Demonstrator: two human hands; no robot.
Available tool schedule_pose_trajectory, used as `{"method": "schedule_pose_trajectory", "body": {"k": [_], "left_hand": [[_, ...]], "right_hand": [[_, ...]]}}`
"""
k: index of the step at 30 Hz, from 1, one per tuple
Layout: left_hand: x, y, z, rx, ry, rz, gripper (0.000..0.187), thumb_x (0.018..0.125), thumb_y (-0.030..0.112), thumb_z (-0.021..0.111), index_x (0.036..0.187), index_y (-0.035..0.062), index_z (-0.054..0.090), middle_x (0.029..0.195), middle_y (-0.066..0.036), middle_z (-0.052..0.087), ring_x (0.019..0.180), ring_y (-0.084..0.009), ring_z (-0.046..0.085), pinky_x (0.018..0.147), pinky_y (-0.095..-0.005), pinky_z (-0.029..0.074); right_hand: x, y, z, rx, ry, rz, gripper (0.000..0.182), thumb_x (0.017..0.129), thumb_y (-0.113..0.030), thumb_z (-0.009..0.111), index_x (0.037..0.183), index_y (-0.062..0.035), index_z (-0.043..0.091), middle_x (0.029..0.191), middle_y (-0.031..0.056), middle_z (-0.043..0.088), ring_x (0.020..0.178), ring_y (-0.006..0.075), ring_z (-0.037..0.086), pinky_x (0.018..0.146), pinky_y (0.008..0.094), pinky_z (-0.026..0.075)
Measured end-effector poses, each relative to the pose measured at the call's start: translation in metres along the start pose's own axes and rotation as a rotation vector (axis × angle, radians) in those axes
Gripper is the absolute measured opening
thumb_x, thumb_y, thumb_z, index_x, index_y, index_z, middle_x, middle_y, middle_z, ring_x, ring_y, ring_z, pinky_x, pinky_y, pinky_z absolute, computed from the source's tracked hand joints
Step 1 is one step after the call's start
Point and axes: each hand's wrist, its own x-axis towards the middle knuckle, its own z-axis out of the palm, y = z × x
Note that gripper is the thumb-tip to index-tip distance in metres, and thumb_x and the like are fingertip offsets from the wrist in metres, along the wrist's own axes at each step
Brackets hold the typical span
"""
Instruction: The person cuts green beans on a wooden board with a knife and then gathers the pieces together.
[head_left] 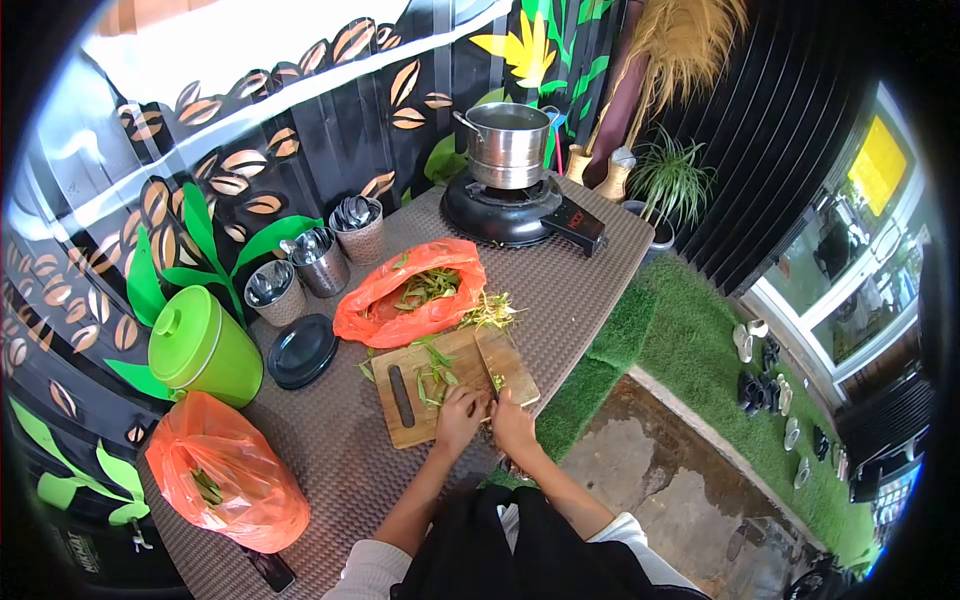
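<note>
A wooden cutting board (pixel 410 434) with a slot handle lies on the table in front of me. My right hand (pixel 513 425) is wrapped round the handle of a kitchen knife (pixel 486 358), its blade pointing away from me over the board. Just left of it, my left hand (pixel 460 418) has its fingers curled down on leafy greens (pixel 435 370) on the board. Small cut pieces (pixel 499 381) lie right of the blade. Behind the board sits an open orange plastic bag (pixel 365 318) of greens, with a heap of trimmed stems (pixel 492 312) beside it.
On the table (pixel 330 440), a pot (pixel 508 150) stands on a portable gas stove (pixel 500 215) at the back. Along the left are cutlery cups (pixel 318 268), dark plates (pixel 302 352), a green lidded bucket (pixel 215 350), another orange bag (pixel 235 480) and a phone (pixel 268 570).
</note>
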Motion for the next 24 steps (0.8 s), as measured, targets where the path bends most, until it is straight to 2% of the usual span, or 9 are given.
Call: {"method": "schedule_pose_trajectory", "body": {"k": [3,6,10,16,21,24], "left_hand": [[-0.001,0.0,0.001,0.016,-0.022,0.016,0.012,0.076,0.002,0.063,0.087,-0.0016,0.067,0.085,-0.014,0.062,0.083,-0.0298,0.056,0.074,-0.0374,0.047],[0.001,-0.002,0.007,0.024,-0.032,-0.05,0.012,0.076,0.001,0.062,0.088,-0.002,0.064,0.086,-0.014,0.062,0.084,-0.0302,0.055,0.075,-0.038,0.046],[0.004,0.0,0.009,0.009,-0.039,-0.072,0.012,0.079,0.003,0.061,0.09,0.0012,0.06,0.087,-0.013,0.063,0.086,-0.0306,0.055,0.077,-0.0392,0.043],[0.004,0.0,0.009,-0.031,-0.028,-0.104,0.009,0.081,0.006,0.06,0.089,0.0034,0.057,0.087,-0.012,0.062,0.087,-0.0312,0.053,0.079,-0.0398,0.041],[0.003,0.005,0.004,0.021,-0.021,-0.133,0.009,0.08,0.006,0.061,0.087,0.0032,0.056,0.083,-0.013,0.06,0.088,-0.0315,0.052,0.079,-0.0402,0.041],[0.004,0.008,0.002,-0.01,-0.008,-0.147,0.009,0.08,0.005,0.062,0.086,0.0033,0.055,0.082,-0.014,0.059,0.088,-0.0316,0.052,0.079,-0.0404,0.041]], "right_hand": [[0.001,0.006,-0.005,0.023,-0.042,-0.032,0.031,0.094,-0.028,0.042,0.103,0.0021,0.038,0.078,0.0303,0.061,0.077,0.047,0.062,0.067,0.0536,0.05],[-0.001,0.009,-0.012,0.038,-0.051,-0.06,0.032,0.094,-0.028,0.042,0.104,0.0023,0.039,0.082,0.0316,0.06,0.079,0.0476,0.061,0.07,0.0541,0.049],[-0.008,0.004,-0.019,0.037,-0.078,-0.054,0.032,0.094,-0.028,0.043,0.104,0.0025,0.04,0.085,0.0329,0.06,0.081,0.048,0.061,0.071,0.0545,0.049],[-0.002,-0.001,0.0,0.044,-0.051,0.046,0.033,0.094,-0.028,0.042,0.105,0.0038,0.04,0.081,0.0316,0.061,0.081,0.0474,0.061,0.072,0.0549,0.049],[0.012,0.007,-0.012,0.057,-0.082,-0.093,0.033,0.094,-0.027,0.041,0.106,0.004,0.04,0.082,0.0316,0.061,0.081,0.0482,0.061,0.072,0.0551,0.048],[-0.007,0.003,-0.01,0.038,-0.052,-0.072,0.034,0.094,-0.027,0.041,0.106,0.0044,0.039,0.082,0.0318,0.061,0.08,0.0487,0.06,0.072,0.055,0.048]]}}
